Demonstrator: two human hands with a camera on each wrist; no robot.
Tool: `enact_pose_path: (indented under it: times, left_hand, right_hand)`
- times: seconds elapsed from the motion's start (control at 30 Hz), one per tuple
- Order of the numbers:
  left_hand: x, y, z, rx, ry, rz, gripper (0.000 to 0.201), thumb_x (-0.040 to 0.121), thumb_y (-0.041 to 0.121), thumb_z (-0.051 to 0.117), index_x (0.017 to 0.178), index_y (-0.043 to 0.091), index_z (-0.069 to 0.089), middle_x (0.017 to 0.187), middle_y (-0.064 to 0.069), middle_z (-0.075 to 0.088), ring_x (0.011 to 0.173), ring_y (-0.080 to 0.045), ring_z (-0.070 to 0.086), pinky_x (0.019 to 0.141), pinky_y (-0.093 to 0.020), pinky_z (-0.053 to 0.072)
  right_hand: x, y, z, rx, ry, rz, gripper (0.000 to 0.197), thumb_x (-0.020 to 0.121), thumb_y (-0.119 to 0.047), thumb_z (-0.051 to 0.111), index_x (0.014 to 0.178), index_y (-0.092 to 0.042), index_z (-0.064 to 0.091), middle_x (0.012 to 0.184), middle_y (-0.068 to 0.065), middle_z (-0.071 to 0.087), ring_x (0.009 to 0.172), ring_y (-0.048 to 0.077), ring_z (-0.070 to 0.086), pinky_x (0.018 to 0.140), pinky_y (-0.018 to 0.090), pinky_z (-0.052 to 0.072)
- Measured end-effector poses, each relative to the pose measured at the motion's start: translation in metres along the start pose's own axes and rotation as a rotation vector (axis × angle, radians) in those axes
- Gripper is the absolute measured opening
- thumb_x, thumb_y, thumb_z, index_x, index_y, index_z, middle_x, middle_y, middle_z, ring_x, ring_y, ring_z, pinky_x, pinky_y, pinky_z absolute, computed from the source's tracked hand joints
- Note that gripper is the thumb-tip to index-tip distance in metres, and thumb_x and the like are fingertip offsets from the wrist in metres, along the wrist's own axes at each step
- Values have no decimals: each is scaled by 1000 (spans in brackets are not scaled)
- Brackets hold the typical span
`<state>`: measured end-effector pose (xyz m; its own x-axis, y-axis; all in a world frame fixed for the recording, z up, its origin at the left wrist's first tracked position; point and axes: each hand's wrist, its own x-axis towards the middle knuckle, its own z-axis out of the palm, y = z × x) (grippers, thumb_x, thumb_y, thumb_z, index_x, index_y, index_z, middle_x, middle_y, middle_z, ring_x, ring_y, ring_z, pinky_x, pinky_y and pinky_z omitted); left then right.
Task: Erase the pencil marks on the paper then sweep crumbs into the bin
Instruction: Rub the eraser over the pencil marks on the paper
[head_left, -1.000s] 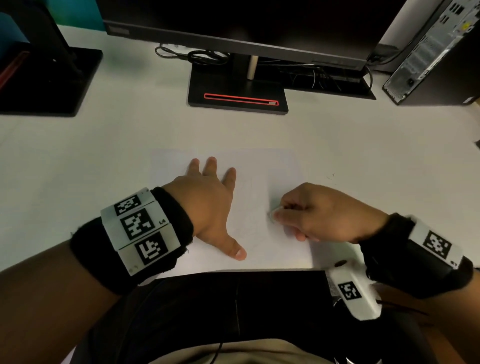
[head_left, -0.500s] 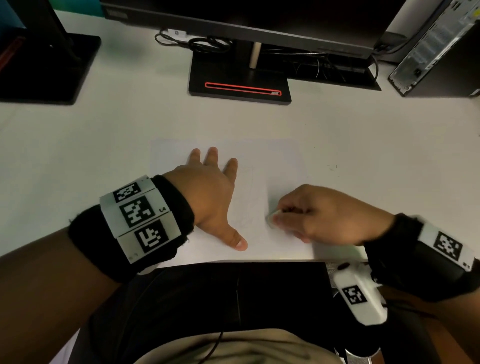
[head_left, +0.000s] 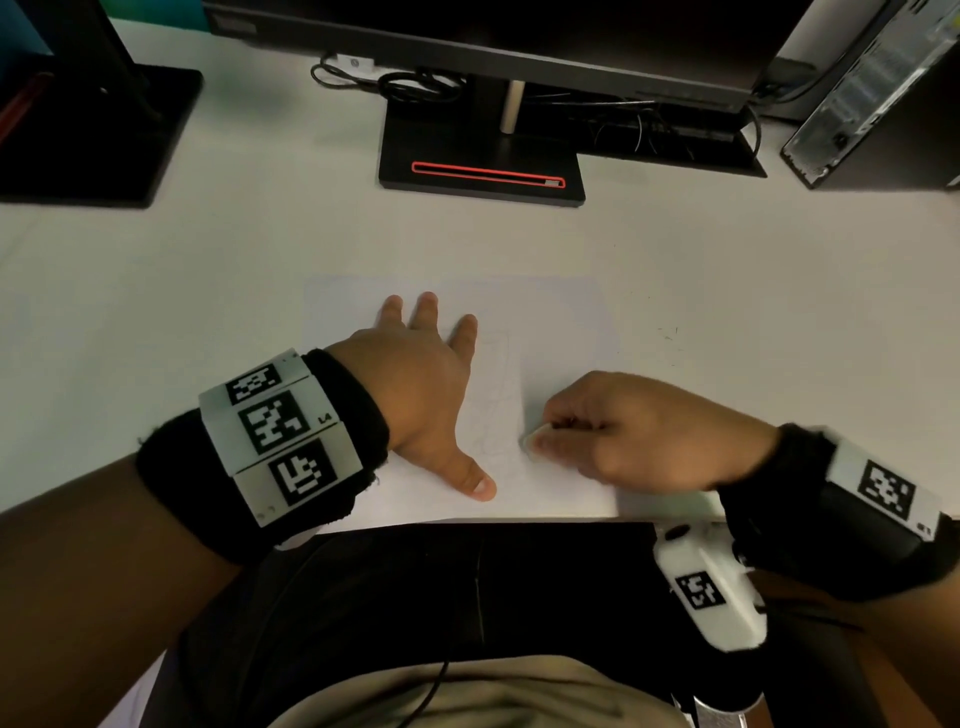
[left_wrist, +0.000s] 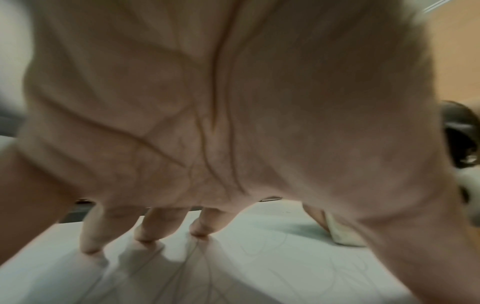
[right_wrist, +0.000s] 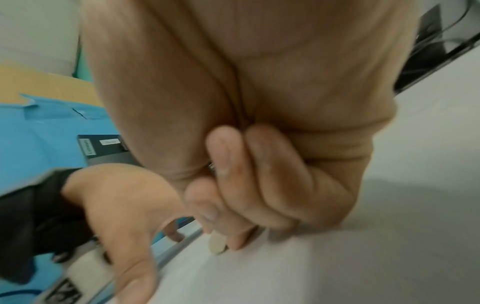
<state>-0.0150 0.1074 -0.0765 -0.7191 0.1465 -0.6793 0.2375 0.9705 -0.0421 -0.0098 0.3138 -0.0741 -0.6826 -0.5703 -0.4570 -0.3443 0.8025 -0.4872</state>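
Office workstation. White desk (head_left: 208, 270); black monitor on stand (head_left: 483, 166) at the far edge, cables (head_left: 405, 83) behind; second monitor base (head_left: 93, 140) at left; desktop computer tower (head_left: 872, 93) at right; blue partition panel (right_wrist: 39, 144) beyond.

Most of the eraser (head_left: 535, 435) is hidden inside the right hand (head_left: 639, 431), only a pale tip showing past the fingertips, and both wrist views are blurred. The pencil marks (head_left: 493, 400) on the paper (head_left: 561, 322) are too faint to read, partly covered by the left hand (head_left: 415, 384). The monitor (head_left: 467, 31) is cut off by the head view's top edge
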Motion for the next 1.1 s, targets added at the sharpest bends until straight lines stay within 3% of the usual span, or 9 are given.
enact_pose_path:
  times: [0.07,0.23,0.33,0.47,0.6,0.73,0.87,1.0,1.1]
  left_hand:
    - [0,0,0,3,1,0,158,49,93,64,154,20,-29,162,-17,-29,150,-45,-18,118,-61,26]
    - [0,0,0,4,3,-1,157,50,93,64,154,20,-29,162,-17,-29,150,-45,-18,117,-60,27]
    - [-1,0,0,2,0,-1,157,50,93,64,154,20,-29,162,-17,-29,150,-45,-19,118,-60,26]
    - [-1,1,0,0,-3,-1,156,51,92,65,154,20,-29,162,-17,-30,149,-45,-19,118,-60,26]
    - [-3,1,0,-3,-7,-2,156,52,91,66,154,20,-29,162,-16,-30,149,-44,-20,118,-60,26]
    - [-1,1,0,-4,-11,-1,156,53,91,66,154,20,-30,161,-17,-31,149,-45,-21,118,-60,27]
    - [0,0,1,-3,-5,-1,156,52,91,65,153,20,-30,162,-17,-30,149,-45,-21,118,-60,26]
    - [-1,0,1,-8,-6,1,156,53,90,66,154,20,-29,162,-17,-30,149,-45,-20,118,-60,27]
    - [-1,0,0,-7,-8,1,156,53,91,65,153,20,-30,161,-17,-30,149,-45,-21,118,-60,26]
  right_hand:
    - [2,2,-2,-1,28,11,42,100,-36,57,67,-11,54,55,-5,50,48,7,40,54,26,37]
    - [2,-4,2,-21,-26,-12,41,101,-37,57,67,-13,54,55,-8,50,49,6,44,52,20,35]
    - [7,1,-8,9,28,21,40,100,-34,57,67,-12,56,55,-6,50,47,6,41,54,26,37]
    - [4,-12,3,-29,-62,-14,40,100,-38,57,67,-14,54,56,-6,50,49,6,43,53,22,37]
    - [11,1,-10,45,22,35,41,100,-34,59,66,-11,55,54,-6,51,48,8,41,57,29,39]
    - [7,-12,2,-17,-62,-17,41,100,-37,57,67,-13,53,57,-5,50,50,7,41,55,26,39]
    - [15,-1,-11,23,30,27,42,99,-35,58,68,-7,55,56,-3,50,49,10,40,57,30,38]
    - [12,-13,2,-55,-53,-34,40,100,-37,57,68,-13,55,57,-4,52,50,7,44,54,23,38]
    - [18,-1,-10,-13,10,6,42,100,-37,57,68,-9,56,56,-4,50,49,8,41,56,29,40]
